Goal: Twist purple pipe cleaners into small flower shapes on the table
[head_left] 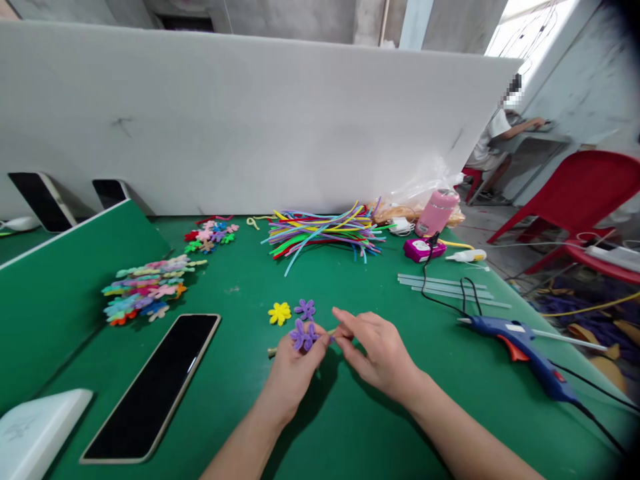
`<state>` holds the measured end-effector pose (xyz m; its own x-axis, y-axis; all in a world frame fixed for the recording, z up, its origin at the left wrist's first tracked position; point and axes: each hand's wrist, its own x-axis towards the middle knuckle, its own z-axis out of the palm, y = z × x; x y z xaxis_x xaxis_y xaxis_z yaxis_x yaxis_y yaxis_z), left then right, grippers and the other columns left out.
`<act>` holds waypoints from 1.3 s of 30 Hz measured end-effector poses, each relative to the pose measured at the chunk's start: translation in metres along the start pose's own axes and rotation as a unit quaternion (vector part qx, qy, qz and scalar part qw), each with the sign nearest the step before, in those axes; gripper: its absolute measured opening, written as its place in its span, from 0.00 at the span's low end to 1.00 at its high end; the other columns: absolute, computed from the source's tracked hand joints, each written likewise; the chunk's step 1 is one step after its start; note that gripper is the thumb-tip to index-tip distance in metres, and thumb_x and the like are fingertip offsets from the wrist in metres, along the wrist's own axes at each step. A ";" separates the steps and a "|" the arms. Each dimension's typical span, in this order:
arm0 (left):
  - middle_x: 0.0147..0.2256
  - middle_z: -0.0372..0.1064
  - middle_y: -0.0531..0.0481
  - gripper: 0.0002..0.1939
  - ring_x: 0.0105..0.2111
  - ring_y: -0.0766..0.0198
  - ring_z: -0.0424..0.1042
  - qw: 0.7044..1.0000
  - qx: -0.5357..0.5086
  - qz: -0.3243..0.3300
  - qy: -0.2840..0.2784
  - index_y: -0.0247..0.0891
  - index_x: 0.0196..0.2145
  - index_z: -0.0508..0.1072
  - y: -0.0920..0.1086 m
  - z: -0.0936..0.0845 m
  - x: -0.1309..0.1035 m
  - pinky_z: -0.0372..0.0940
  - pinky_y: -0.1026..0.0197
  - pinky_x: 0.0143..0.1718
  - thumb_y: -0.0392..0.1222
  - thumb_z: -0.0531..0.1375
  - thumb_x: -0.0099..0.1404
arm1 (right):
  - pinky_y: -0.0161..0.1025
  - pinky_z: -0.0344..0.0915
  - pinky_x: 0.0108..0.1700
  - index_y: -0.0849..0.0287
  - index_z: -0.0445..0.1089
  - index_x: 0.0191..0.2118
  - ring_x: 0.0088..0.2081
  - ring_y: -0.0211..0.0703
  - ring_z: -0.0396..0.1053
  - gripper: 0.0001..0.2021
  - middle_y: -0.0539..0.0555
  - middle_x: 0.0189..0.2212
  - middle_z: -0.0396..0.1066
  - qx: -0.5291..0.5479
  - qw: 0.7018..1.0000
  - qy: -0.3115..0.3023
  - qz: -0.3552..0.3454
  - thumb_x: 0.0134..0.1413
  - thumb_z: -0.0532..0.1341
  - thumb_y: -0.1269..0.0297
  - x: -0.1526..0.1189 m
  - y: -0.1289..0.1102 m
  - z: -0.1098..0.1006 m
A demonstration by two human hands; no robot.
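Observation:
My left hand (295, 367) is closed around a purple pipe-cleaner flower (303, 335), its petals showing above the thumb. Between the two hands runs a short pale green stem (331, 332). My right hand (375, 347) pinches the far end of that stem with thumb and fingertips, the index finger raised. Just beyond the left hand, a yellow pipe-cleaner flower (279, 313) and a loose purple flower (305, 309) lie on the green table (240, 400). A small olive-coloured end (271, 352) pokes out left of the left hand; what it belongs to is hidden.
A pile of colourful pipe cleaners (325, 233) lies at the back. Finished flowers (147, 287) are heaped left, near a phone (155, 387). On the right are a blue glue gun (525, 343) with its cord, glue sticks (450, 288) and a pink bottle (437, 212).

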<state>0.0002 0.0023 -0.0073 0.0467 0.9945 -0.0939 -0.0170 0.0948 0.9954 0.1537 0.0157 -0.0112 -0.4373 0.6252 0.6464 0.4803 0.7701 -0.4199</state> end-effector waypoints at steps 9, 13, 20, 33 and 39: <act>0.19 0.54 0.57 0.08 0.21 0.68 0.53 0.998 0.046 0.033 -0.019 0.37 0.20 0.65 0.012 0.001 -0.003 0.49 0.66 0.23 0.38 0.57 0.55 | 0.40 0.64 0.39 0.58 0.54 0.53 0.32 0.41 0.67 0.19 0.52 0.28 0.69 0.089 0.990 -0.034 0.105 0.55 0.51 0.73 0.001 -0.003 -0.002; 0.19 0.55 0.57 0.08 0.21 0.68 0.54 0.992 0.093 0.078 -0.040 0.38 0.20 0.65 0.013 0.000 -0.002 0.51 0.66 0.24 0.36 0.56 0.56 | 0.40 0.63 0.39 0.59 0.52 0.53 0.33 0.41 0.66 0.18 0.53 0.30 0.68 0.113 0.982 -0.074 0.129 0.56 0.50 0.72 0.002 -0.004 -0.004; 0.20 0.55 0.56 0.09 0.21 0.68 0.55 0.986 0.110 0.102 -0.070 0.38 0.20 0.65 0.014 -0.003 -0.003 0.51 0.66 0.24 0.35 0.55 0.57 | 0.37 0.62 0.36 0.58 0.51 0.54 0.31 0.38 0.63 0.18 0.51 0.30 0.65 0.196 0.949 -0.134 0.205 0.58 0.48 0.72 0.004 -0.007 -0.006; 0.20 0.56 0.55 0.10 0.23 0.67 0.56 0.996 -0.009 0.024 -0.085 0.38 0.22 0.66 0.004 -0.005 -0.002 0.53 0.64 0.27 0.41 0.56 0.59 | 0.36 0.58 0.33 0.58 0.54 0.52 0.29 0.36 0.62 0.18 0.48 0.27 0.63 0.459 0.828 -0.060 0.317 0.55 0.53 0.67 0.001 -0.002 0.008; 0.19 0.56 0.56 0.09 0.22 0.68 0.55 0.994 -0.095 -0.028 -0.055 0.37 0.24 0.67 0.001 -0.003 -0.001 0.53 0.65 0.25 0.44 0.59 0.56 | 0.33 0.55 0.29 0.58 0.57 0.48 0.26 0.34 0.60 0.21 0.47 0.25 0.64 0.536 0.764 0.005 0.360 0.48 0.62 0.62 0.008 -0.004 0.003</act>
<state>-0.0027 0.0017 -0.0061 0.1623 0.9774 -0.1356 -0.1997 0.1671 0.9655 0.1456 0.0178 -0.0062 -0.3444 0.9388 0.0058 -0.3070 -0.1067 -0.9457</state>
